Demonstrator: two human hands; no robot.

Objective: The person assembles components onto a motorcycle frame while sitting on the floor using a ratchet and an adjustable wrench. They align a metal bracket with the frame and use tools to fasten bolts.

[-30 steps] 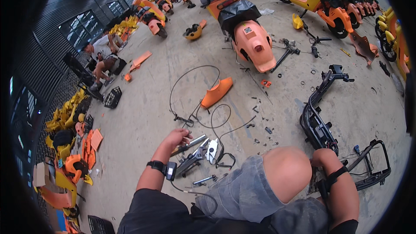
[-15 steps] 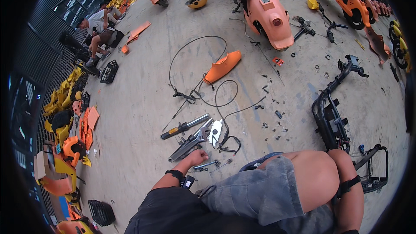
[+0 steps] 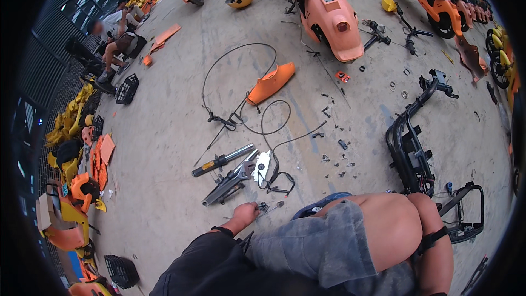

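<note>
Grey concrete floor [image 3: 164, 142] of a large hall carries all these parts, and a pink and orange scooter [image 3: 332, 24] stands further back on it. Near me lie two long metal tubes [image 3: 220, 161], almost side by side, with a white part [image 3: 262, 169] just beside them; I think they are put flat so they stay steady and within reach. Small dark pieces [image 3: 343, 144] make their own loose patch, probably so that bigger parts do not cover them. At my right side lies a black frame [image 3: 399, 156]. My left arm goes forward and down, and my left hand [image 3: 247, 212] is low at the floor, its fingers bent at a small metal part [image 3: 264, 206]; whether they are clamped on it, I cannot tell. My right forearm [image 3: 437, 244] goes behind my knee [image 3: 392, 230], which hides my right hand, so its state I cannot tell.
</note>
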